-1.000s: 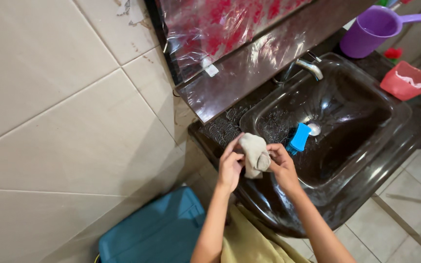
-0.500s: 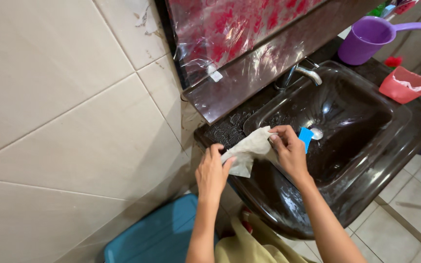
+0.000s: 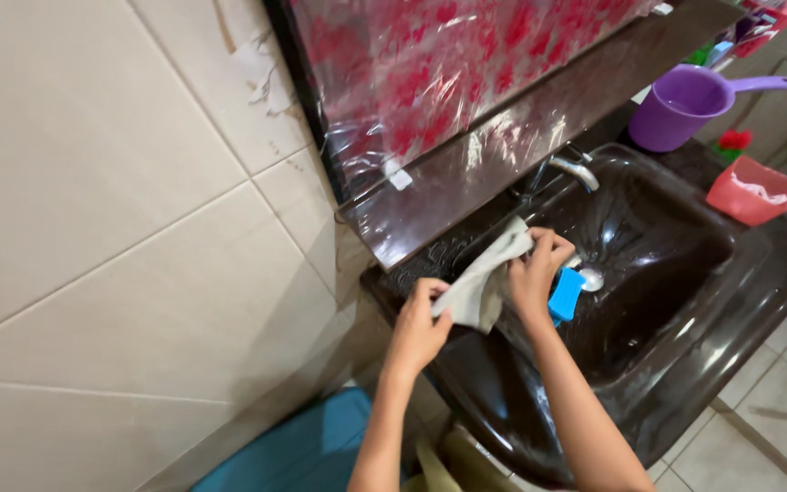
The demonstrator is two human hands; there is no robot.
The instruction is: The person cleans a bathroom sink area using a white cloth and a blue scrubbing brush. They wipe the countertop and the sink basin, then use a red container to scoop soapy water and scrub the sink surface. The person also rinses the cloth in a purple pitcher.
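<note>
Over the near-left rim of the dark sink point(image 3: 758, 301), the limp, light grey cloth point(image 3: 483, 282) hangs stretched between left hand point(image 3: 419, 330) and right hand point(image 3: 536, 271), fingers pinched on opposite corners—its likely best holds.

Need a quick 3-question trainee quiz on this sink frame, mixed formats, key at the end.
1. True or false: the left hand and the right hand hold the same grey cloth stretched between them.
2. Which thing lies in the dark sink just right of the right hand? A) blue sponge B) green bottle C) white plate
3. Fill in: the purple scoop stands on the counter behind the sink, with a ____ tub to its right.

Key: 1 true. 2 A. 3 red.
</note>
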